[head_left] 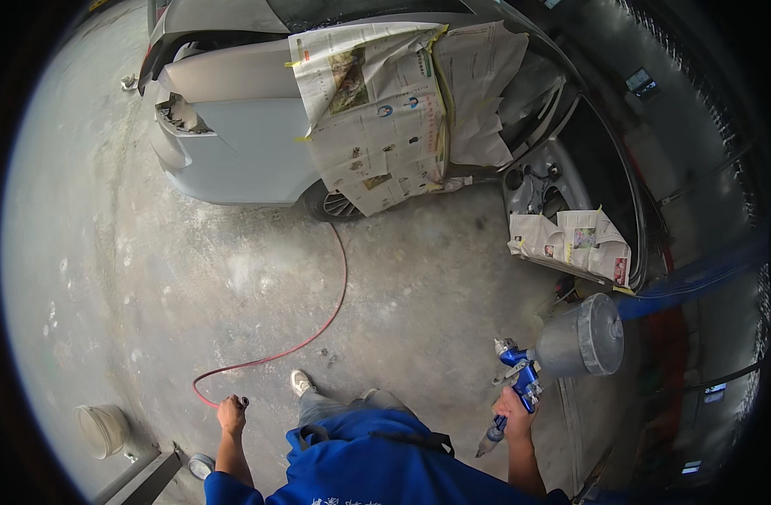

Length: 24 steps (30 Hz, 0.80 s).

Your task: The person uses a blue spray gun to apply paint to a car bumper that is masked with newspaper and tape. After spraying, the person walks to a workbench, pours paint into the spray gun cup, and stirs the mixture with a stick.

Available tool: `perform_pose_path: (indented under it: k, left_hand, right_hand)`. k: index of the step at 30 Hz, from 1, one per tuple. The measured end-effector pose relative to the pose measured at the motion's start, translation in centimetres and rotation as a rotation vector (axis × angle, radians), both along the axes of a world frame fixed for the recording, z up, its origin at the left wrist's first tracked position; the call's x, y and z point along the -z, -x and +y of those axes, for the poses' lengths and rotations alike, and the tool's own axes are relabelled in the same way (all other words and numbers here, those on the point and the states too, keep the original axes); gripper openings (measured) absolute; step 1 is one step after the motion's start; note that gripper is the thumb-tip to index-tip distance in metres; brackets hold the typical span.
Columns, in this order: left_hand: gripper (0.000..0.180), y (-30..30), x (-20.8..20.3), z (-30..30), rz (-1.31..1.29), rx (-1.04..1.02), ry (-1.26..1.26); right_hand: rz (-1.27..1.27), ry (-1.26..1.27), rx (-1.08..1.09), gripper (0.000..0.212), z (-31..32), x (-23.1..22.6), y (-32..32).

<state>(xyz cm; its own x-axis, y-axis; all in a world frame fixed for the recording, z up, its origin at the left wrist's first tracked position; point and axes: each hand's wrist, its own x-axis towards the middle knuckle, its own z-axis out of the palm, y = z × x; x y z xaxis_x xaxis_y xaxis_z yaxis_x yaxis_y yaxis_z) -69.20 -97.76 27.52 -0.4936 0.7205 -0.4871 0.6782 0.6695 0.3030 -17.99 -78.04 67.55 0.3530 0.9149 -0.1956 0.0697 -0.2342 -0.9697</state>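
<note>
My right hand [515, 412] is wrapped round the handle of a blue spray gun [520, 368]. A large translucent paint cup [581, 337] is fixed to the gun, and a fitting [489, 439] hangs below the grip. On the left, my left hand [231, 414] is closed on the end of a red air hose [297, 347], with a dark coupling showing beside the fingers. The hose curves across the floor toward the car's wheel [328, 204]. Hose and spray gun are far apart.
Ahead stands a silver-grey car [251, 151], partly covered with taped newspaper [377, 109]. Its open door [562, 181] juts out at the right, with newspaper [575, 242] along its edge. A pale bucket [102, 431], a round can [201, 466] and a metal beam [141, 481] are at lower left.
</note>
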Motion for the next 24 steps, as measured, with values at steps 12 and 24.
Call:
perform_pose_path:
  k: [12,24]
  left_hand:
    - [0.033,-6.9,-0.8,8.6,-0.522,-0.182,-0.407]
    - [0.038,-4.9,-3.5,-9.8,-0.275,-0.549,-0.19]
  right_hand:
    - [0.027,0.093,-0.222,0.024,1.3,0.1,6.7]
    - [0.278,0.102,-0.401,0.04,4.7,6.7,10.4]
